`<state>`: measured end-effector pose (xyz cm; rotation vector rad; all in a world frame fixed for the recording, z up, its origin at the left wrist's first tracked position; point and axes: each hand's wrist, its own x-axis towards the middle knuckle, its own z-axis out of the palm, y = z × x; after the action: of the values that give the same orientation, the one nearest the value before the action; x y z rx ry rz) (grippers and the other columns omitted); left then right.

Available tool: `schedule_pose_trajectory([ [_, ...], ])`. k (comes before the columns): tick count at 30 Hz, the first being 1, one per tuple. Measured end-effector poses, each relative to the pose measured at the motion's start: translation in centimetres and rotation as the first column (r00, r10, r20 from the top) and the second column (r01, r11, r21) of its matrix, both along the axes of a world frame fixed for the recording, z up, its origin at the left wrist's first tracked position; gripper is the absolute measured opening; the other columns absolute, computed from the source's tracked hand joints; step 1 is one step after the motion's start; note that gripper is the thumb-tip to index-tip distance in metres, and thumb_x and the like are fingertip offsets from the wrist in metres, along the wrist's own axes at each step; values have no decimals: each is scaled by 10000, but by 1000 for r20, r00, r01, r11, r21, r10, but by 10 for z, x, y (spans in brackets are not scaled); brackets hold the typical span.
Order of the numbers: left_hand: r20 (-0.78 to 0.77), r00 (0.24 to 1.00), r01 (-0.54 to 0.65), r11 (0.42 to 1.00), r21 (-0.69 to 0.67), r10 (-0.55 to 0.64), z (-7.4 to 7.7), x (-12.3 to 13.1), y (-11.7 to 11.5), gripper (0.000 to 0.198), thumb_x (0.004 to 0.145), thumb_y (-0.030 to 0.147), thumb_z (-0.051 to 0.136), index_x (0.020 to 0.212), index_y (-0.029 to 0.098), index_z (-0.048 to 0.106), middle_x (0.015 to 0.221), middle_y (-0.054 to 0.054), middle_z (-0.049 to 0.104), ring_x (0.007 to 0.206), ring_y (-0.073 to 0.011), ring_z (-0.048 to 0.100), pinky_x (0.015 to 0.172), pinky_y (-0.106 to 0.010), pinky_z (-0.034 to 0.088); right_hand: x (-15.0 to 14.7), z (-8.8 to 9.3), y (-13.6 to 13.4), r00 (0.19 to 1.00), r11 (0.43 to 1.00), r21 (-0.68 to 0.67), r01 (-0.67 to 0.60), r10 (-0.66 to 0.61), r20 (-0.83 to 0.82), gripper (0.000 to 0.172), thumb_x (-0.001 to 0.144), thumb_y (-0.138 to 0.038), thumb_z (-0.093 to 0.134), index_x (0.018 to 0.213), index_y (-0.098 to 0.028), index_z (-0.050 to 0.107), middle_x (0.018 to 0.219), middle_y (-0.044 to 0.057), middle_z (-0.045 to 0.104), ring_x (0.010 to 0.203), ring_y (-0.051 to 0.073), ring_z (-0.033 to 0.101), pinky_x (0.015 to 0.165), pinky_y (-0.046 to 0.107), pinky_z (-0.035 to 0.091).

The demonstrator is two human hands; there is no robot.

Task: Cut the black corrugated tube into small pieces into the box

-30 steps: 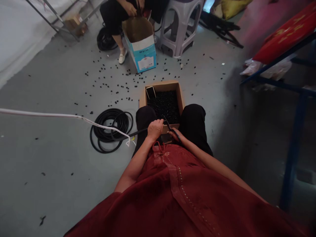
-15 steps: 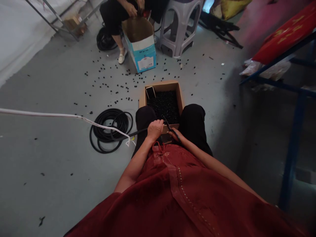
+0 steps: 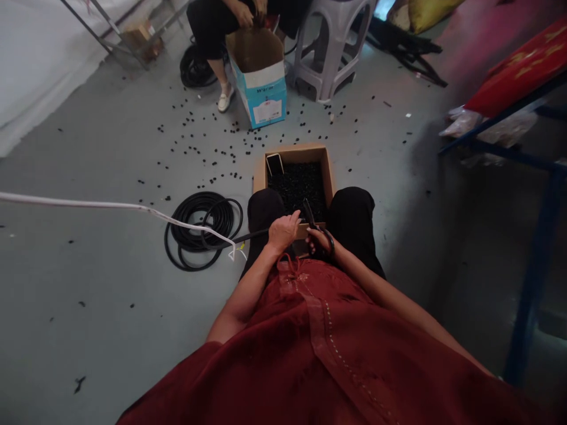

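Observation:
My left hand [image 3: 283, 231] grips a black rubber tube [image 3: 252, 236], which runs leftward to a black coil [image 3: 204, 227] on the floor. My right hand [image 3: 319, 241] holds black-handled scissors [image 3: 312, 223], with the blades pointing up over the box's near rim. The two hands are close together above my knees. Between my knees stands a cardboard box [image 3: 295, 151], heaped with short black tube pieces [image 3: 299, 186]. A phone [image 3: 274, 164] leans inside its far left corner. Where the blades meet the tube is hidden by my hands.
Black pieces lie scattered over the grey floor [image 3: 110, 147]. A white cable [image 3: 88, 204] crosses the floor on my left. Ahead, a seated person [image 3: 212, 29] works above a blue-and-white carton [image 3: 259, 88], beside a white plastic stool [image 3: 330, 47]. A blue metal frame [image 3: 538, 254] stands on my right.
The view has shifted slightly. The scissors sit a little higher and further right over the box, and my hands have moved slightly right.

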<state>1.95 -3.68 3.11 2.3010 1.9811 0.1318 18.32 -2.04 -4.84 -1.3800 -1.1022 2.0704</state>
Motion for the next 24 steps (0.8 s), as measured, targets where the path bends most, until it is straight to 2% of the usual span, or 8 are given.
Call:
schedule_pose_trajectory([
  [6, 5, 1000, -15, 1000, -14, 15, 2, -2, 6, 434, 982, 294, 275, 1362, 201, 465, 938, -81, 693, 831, -178, 648, 651, -264, 417, -11, 27, 22, 983, 996, -70, 60, -71, -171, 324, 769, -463, 610, 921, -222, 457, 668, -33, 593, 501, 90, 542, 450, 201, 460],
  [10, 5, 999, -50, 997, -51, 50, 7, -2, 16, 440, 971, 288, 313, 1386, 208, 439, 919, -82, 705, 819, -184, 669, 622, -255, 423, -20, 45, 36, 946, 989, -109, 97, -126, -300, 382, 715, -448, 676, 938, -224, 461, 665, -38, 594, 503, 96, 539, 449, 209, 447],
  [13, 13, 997, -71, 994, -87, 73, 12, -2, 25, 457, 968, 310, 330, 1407, 215, 412, 885, -87, 714, 801, -186, 682, 616, -246, 428, -24, 51, 44, 959, 990, -68, 125, -138, -248, 374, 689, -413, 690, 929, -222, 476, 636, -49, 573, 487, 100, 524, 444, 218, 441],
  [17, 39, 998, -50, 995, -89, 54, 16, -2, 39, 461, 977, 334, 294, 1403, 213, 421, 844, -88, 716, 794, -188, 687, 614, -242, 435, -30, 52, 60, 981, 996, 51, 76, -65, -183, 340, 660, -366, 694, 894, -203, 508, 622, -55, 542, 494, 101, 513, 457, 231, 449],
  [21, 54, 997, -48, 995, -86, 52, 12, -8, 61, 451, 973, 299, 316, 1403, 216, 423, 843, -76, 710, 772, -176, 675, 629, -243, 444, -41, 54, 83, 983, 995, 53, 81, -71, -171, 333, 662, -347, 686, 913, -203, 520, 642, -55, 536, 482, 91, 496, 428, 222, 421],
  [24, 92, 992, -81, 996, -26, 83, 13, -9, 84, 429, 959, 278, 365, 1361, 170, 473, 931, -101, 699, 849, -185, 653, 725, -277, 463, -47, 56, 107, 979, 989, 63, 133, -121, -165, 346, 662, -344, 695, 928, -210, 520, 641, -60, 537, 489, 91, 499, 445, 231, 431],
])
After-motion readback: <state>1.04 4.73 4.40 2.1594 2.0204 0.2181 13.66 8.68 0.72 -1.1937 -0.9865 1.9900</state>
